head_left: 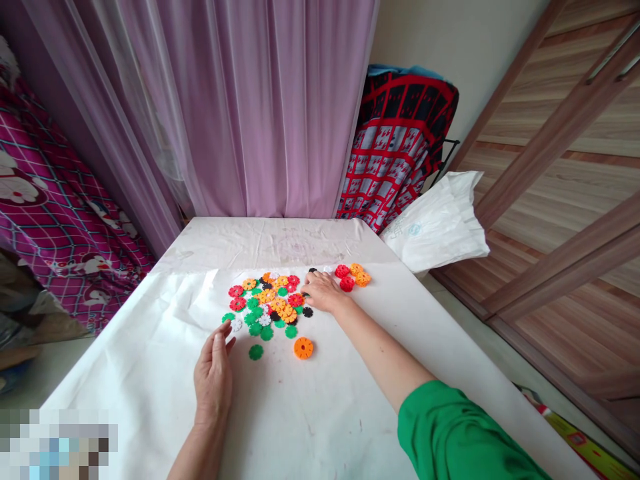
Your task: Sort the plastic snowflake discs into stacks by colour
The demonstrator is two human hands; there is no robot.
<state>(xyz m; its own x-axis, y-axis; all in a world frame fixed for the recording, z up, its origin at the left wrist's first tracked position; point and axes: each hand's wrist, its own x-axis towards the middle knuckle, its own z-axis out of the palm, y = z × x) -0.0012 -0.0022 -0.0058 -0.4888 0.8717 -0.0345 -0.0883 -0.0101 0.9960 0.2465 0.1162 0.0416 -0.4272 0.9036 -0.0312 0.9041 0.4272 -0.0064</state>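
A loose heap of notched plastic interlocking discs [267, 299] in orange, red, green, black and white lies on the white-covered table. My left hand [215, 367] is at the heap's near left edge, fingers apart and slightly bent. Its fingertips are beside a green disc [228, 317] and a white disc [237, 325]. My right hand [324, 291] reaches over the heap's right side with bent fingers pointing down. A bit of black shows under them, but what they hold is hidden. One black disc [308, 312] lies just below this hand.
Right of my right hand sit red discs [342, 271] and orange discs [363, 279], grouped by colour. An orange stack [303, 348] and a single green disc [256, 352] lie nearer me. A white bag [440, 220] is at the table's right edge; a purple curtain [280, 107] hangs behind.
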